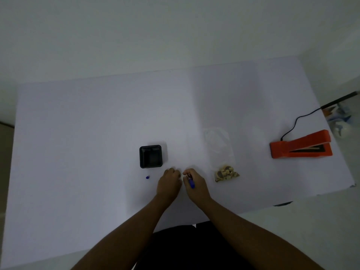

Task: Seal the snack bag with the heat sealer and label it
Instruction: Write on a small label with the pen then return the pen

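Both hands rest on a white table (78,133), just in front of a black square tub (151,156) that stands near the middle of the near half. The left hand (169,184) lies knuckles up with its fingers curled together and pressed down on the tabletop, just in front and to the right of the tub; what lies under the fingertips is too pale to make out. The right hand (194,185) sits beside it, almost touching, and is closed around a blue pen (190,181), with the blue end of the barrel sticking out over the back of the hand toward the person. A small blue cap (147,177) lies loose on the table just in front of the tub, to the left of the left hand.

The snack bag (222,152), a clear pouch, lies flat to the right of the tub, with tan and brown snacks (226,174) bunched at its near end and the far part empty and hard to see. Well to the right of the tub, near the table's right edge, sits the orange heat sealer (301,146) with its arm lifted and a black cord (298,121) running off the far edge.

No writing or brand can be read on any of these things; the picture is dim and soft.
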Demonstrator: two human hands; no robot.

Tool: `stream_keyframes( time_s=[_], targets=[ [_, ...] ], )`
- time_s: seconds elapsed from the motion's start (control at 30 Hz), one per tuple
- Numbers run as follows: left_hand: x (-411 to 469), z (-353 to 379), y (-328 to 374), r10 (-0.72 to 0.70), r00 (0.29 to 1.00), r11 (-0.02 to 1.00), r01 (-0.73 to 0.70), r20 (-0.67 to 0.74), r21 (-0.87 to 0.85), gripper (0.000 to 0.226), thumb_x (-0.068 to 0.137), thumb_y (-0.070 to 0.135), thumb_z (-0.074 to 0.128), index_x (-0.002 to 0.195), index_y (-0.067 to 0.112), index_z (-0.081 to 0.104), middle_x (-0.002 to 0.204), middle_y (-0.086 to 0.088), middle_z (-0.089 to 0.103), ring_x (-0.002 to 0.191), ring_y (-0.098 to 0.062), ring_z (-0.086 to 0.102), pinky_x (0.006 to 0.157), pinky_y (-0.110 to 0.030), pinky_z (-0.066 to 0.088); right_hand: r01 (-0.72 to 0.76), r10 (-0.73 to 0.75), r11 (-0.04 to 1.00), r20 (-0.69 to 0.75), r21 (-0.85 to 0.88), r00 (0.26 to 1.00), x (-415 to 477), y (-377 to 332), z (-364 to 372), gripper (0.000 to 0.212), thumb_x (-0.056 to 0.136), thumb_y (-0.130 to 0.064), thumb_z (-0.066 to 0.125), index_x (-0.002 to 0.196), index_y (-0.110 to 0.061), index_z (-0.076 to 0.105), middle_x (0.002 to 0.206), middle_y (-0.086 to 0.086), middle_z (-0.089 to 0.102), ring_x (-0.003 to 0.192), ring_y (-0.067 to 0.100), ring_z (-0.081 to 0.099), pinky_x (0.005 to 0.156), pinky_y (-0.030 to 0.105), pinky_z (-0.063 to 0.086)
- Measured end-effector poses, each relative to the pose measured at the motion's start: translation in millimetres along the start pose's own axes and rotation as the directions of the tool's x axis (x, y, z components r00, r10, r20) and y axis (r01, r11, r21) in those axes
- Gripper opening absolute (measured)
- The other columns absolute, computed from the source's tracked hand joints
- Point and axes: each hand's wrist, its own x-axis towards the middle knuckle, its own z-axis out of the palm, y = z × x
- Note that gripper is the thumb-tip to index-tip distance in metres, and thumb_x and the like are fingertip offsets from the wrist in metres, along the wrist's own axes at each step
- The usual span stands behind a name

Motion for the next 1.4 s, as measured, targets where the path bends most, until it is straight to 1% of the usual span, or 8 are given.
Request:
stream_keyframes(
  time_s=[0.17,0.27,0.53,0.7,1.0,1.1,1.27,1.4],
  targets=[
    [0.0,1.3,2.6,0.005,1.0,1.0,-0.005,0.019,-0.006,0.019,0.093,0.015,0.055,0.111,0.011,0.06,0.11,-0.007,0.059,0.102,-0.02,0.054,0.082,-0.027,0.05,0.063,-0.06,0.989,0.026,-0.136,0.998,5.6,16.8,-7.1,0.031,0.086,-0.002,0.056,0.114,-0.013,0.057,0.098,0.005,0.061,0.091,0.019,0.057,0.082,0.03,0.049],
    [-1.5,0.1,0.4,0.009,1.0,1.0,-0.008,0.011,-0.024,0.035,0.092,0.018,0.057,0.126,0.013,0.054,0.118,-0.006,0.058,0.108,-0.02,0.054,0.086,-0.03,0.051,0.047,-0.039,0.978,0.044,-0.204,0.998,7.9,25.5,-9.2,0.041,0.086,0.002,0.057,0.123,-0.015,0.054,0.109,0.006,0.06,0.103,0.017,0.053,0.088,0.027,0.044],
    [-3.1,-3.1,-6.1,0.008,0.999,1.0,-0.009,-0.032,-0.007,0.023,0.093,0.026,0.058,0.113,0.016,0.061,0.107,-0.002,0.061,0.097,-0.017,0.057,0.079,-0.029,0.052,0.108,-0.088,0.955,0.086,-0.276,0.992,9.6,30.2,-11.7,0.044,0.089,-0.005,0.061,0.132,-0.012,0.051,0.115,0.013,0.06,0.107,0.024,0.055,0.091,0.03,0.044],
    [-3.2,-3.5,-4.7,-0.008,0.999,1.0,0.007,-0.045,-0.008,0.015,0.094,0.026,0.056,0.099,0.015,0.065,0.098,-0.001,0.062,0.09,-0.017,0.059,0.072,-0.028,0.051,0.127,-0.098,0.952,0.117,-0.28,0.988,12.2,30.0,-10.6,0.044,0.088,-0.005,0.064,0.13,-0.012,0.053,0.113,0.014,0.061,0.103,0.025,0.056,0.086,0.024,0.041],
    [-3.6,-4.1,-3.4,-0.032,0.999,0.999,0.031,-0.027,-0.041,0.017,0.094,0.026,0.055,0.108,0.017,0.06,0.103,0.0,0.063,0.089,-0.014,0.06,0.071,-0.023,0.047,0.114,-0.091,0.959,0.097,-0.258,0.991,15.2,33.9,-2.1,0.031,0.094,-0.007,0.059,0.124,-0.01,0.058,0.108,0.01,0.064,0.096,0.02,0.061,0.09,0.021,0.046],
    [-3.5,-4.1,-3.9,-0.031,0.999,0.998,0.03,-0.025,-0.048,0.021,0.094,0.027,0.055,0.112,0.018,0.06,0.106,0.0,0.063,0.091,-0.014,0.061,0.073,-0.023,0.048,0.098,-0.079,0.963,0.084,-0.251,0.993,15.0,35.7,-1.5,0.028,0.095,-0.008,0.058,0.123,-0.01,0.058,0.103,0.009,0.064,0.089,0.016,0.059,0.081,0.01,0.041],
    [-2.4,-2.6,-3.5,-0.022,1.0,0.999,0.022,-0.008,-0.048,0.02,0.095,0.026,0.055,0.111,0.017,0.061,0.105,-0.001,0.064,0.089,-0.014,0.061,0.072,-0.023,0.049,0.139,-0.112,0.961,0.124,-0.238,0.986,16.6,32.9,-0.6,0.03,0.09,0.005,0.056,0.118,-0.005,0.059,0.095,0.013,0.064,0.081,0.018,0.058,0.074,0.02,0.044],
    [-1.5,-3.6,-4.0,-0.045,0.999,0.996,0.045,-0.001,-0.082,0.018,0.091,0.025,0.061,0.105,0.015,0.059,0.1,-0.002,0.064,0.083,-0.016,0.06,0.069,-0.027,0.051,0.041,-0.043,0.994,-0.02,-0.102,0.999,12.5,28.1,-2.0,0.023,0.089,-0.001,0.062,0.104,-0.017,0.054,0.086,0.003,0.058,0.075,0.012,0.055,0.065,0.008,0.04]
  ],
)
